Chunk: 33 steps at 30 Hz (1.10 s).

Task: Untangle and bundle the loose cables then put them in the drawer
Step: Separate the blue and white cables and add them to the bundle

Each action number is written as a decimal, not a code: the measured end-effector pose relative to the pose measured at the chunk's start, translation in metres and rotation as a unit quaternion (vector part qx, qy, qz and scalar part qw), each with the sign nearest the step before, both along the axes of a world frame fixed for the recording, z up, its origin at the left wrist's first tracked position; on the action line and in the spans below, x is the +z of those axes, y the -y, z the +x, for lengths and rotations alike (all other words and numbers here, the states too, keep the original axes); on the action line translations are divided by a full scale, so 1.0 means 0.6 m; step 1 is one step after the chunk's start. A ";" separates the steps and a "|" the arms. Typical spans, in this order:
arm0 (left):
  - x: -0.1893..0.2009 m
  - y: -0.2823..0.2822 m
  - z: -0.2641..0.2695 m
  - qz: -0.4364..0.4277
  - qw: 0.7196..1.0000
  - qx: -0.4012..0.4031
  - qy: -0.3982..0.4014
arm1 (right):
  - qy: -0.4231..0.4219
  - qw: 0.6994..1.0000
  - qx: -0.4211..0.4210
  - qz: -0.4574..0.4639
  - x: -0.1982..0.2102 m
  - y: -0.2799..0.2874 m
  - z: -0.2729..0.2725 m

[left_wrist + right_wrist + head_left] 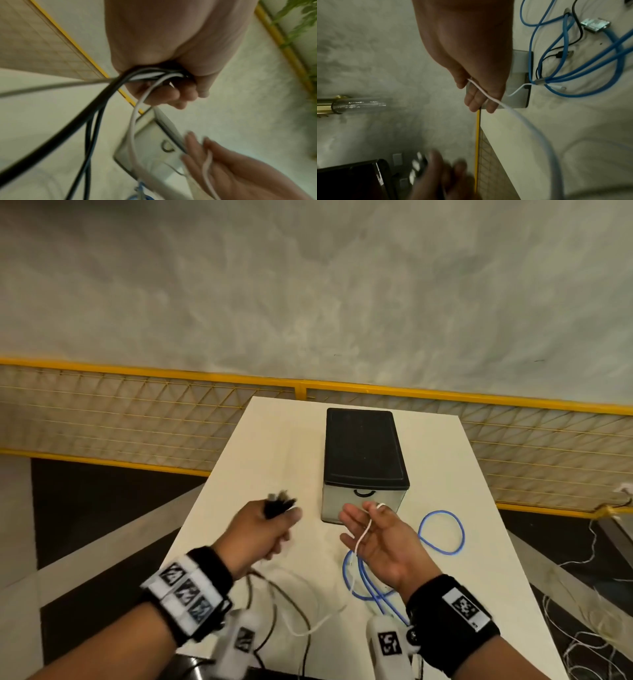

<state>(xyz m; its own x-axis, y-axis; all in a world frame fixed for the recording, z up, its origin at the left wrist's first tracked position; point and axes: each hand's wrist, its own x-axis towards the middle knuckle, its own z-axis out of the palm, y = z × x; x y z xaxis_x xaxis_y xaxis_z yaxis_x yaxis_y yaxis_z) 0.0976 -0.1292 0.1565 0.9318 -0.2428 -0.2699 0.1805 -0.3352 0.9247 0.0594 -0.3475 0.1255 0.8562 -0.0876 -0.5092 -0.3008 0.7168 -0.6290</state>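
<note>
My left hand (267, 529) is raised over the white table (274, 446) and grips a bunch of black and white cables (96, 108); their ends (279, 503) stick out above the fist and the rest hangs to the table. My right hand (373, 535) is palm-up with straight fingers before the drawer front (363, 501). A thin white cable (522, 119) is draped over its fingers and across the palm. The drawer unit (363, 453), black-topped with a clear front, looks closed. A blue cable (442, 530) lies looped at the right.
Under my right wrist the blue cable (573, 67) crosses a black USB lead (559, 54) and ends in a silver connector (594, 25). A yellow mesh fence (137, 412) runs behind the table. Loose pale wires (589, 628) lie on the floor at the right.
</note>
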 end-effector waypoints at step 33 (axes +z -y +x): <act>-0.038 0.091 0.003 0.085 0.978 -0.148 0.119 | -0.062 0.998 0.019 -0.028 -0.046 -0.026 -0.014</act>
<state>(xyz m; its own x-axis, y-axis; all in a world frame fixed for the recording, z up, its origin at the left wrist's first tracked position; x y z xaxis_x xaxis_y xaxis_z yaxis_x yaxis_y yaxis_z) 0.0994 -0.1836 0.1335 0.8690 -0.4817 -0.1135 -0.1611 -0.4923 0.8554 0.0510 -0.3320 0.0976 0.7905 -0.0882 -0.6060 -0.4046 0.6677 -0.6249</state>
